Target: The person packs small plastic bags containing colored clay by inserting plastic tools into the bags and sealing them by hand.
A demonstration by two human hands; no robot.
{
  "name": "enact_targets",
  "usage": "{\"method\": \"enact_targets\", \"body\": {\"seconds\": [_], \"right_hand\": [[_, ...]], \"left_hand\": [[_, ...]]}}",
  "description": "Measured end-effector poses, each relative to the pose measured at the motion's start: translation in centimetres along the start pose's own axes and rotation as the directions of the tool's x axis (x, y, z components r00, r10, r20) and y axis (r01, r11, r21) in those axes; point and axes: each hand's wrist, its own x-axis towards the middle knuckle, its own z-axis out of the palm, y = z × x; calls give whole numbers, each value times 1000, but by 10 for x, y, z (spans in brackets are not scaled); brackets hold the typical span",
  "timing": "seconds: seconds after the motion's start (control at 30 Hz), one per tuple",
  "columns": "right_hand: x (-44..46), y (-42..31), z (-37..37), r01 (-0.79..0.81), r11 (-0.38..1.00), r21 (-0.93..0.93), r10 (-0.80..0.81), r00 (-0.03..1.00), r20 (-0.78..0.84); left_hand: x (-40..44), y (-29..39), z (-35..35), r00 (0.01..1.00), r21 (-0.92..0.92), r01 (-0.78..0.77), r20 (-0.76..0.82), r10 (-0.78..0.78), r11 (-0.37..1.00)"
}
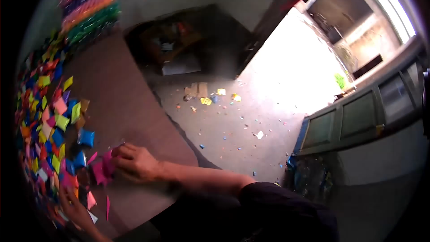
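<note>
Many small packets in bright colours (62,121) lie heaped along the left side of a brown table (107,89). My right hand (134,163) is closed at the edge of a magenta packet (102,169), its fingers bent over the packet's right end. Lower left, my left hand (74,206) reaches into the heap beside pink and orange packets; its fingers are partly spread, and blur hides whether they touch anything. A blue packet (86,138) rests on the table above the magenta one. Thin magenta strips (108,208) lie near my hands.
Stacked bundles of coloured packets (89,6) stand at the table's far end. Scraps and yellow pieces (206,101) litter the floor right of the table. A dark low shelf (179,40) is behind, with a bright doorway (295,58) and a green panelled door (358,114) at right.
</note>
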Motion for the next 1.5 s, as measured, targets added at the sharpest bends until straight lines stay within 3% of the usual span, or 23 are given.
{"method": "enact_targets", "body": {"seconds": [0.03,0.07,0.13,0.17,0.2,0.27,0.33,0.4,0.47,0.53,0.6,0.67,0.73,0.8,0.9,0.97,1.0,1.1,1.13,1.2,1.23,1.33,1.5], "right_hand": [[-2,0,-2,29,997,72,-28,999,-16],[-3,-7,-9,-60,989,132,50,996,76],[-1,-23,-23,-136,937,322,117,990,77],[-3,-26,-27,-187,888,419,160,982,100],[-5,-30,-29,-235,826,512,200,972,125],[-16,-43,-40,-283,804,522,289,955,73],[-30,-41,-54,-409,792,453,408,907,105],[-41,-40,-67,-411,808,421,425,903,67],[-50,-42,-76,-412,819,399,437,899,30],[-55,-46,-85,-527,763,374,537,839,87],[-57,-48,-89,-491,802,341,509,860,41],[-57,-52,-91,-572,698,432,579,805,129],[-63,-43,-91,-557,748,361,533,828,176],[-63,-44,-93,-601,698,389,585,792,175],[-69,-37,-93,-627,663,409,585,775,239],[-69,-39,-88,-569,731,376,544,819,181],[-69,-39,-88,-513,786,345,504,855,125],[-66,-42,-91,-604,705,371,558,796,236],[-64,-43,-92,-655,660,369,587,756,291],[-62,-43,-92,-616,674,409,570,785,244],[-62,-43,-93,-625,686,373,570,780,258],[-65,-41,-93,-634,668,389,585,771,251],[-70,-32,-93,-599,734,320,545,801,247]], "left_hand": [[-10,21,13,998,-131,12,-61,-20,991],[-20,46,24,992,-264,16,-116,-49,964],[-30,87,31,990,-319,-96,66,123,943],[-33,174,11,979,-353,155,179,-96,923],[-41,191,16,971,-210,177,197,-135,962],[-47,227,29,973,-367,141,225,-59,919],[-56,231,44,956,-409,93,290,33,908],[-68,231,60,891,-555,345,446,-79,757],[-70,233,72,898,-576,324,437,-53,751],[-68,246,74,918,-462,225,397,-27,858],[-68,248,80,913,-467,238,407,-32,852],[-71,245,90,896,-541,336,436,-84,771],[-72,241,94,886,-555,358,456,-86,751],[-71,245,95,875,-569,381,477,-85,729],[-72,246,101,900,-689,356,434,-34,631],[-73,233,118,795,-712,538,607,9,451],[-73,233,119,798,-719,535,602,14,444],[-74,235,112,926,-684,254,377,33,684],[-77,230,117,926,-686,252,375,36,683],[-73,234,118,881,-649,433,452,-141,625],[-74,236,113,912,-622,384,369,-177,683],[-76,220,130,874,-652,461,452,-180,602],[-68,251,97,870,-616,412,486,-89,671]]}}
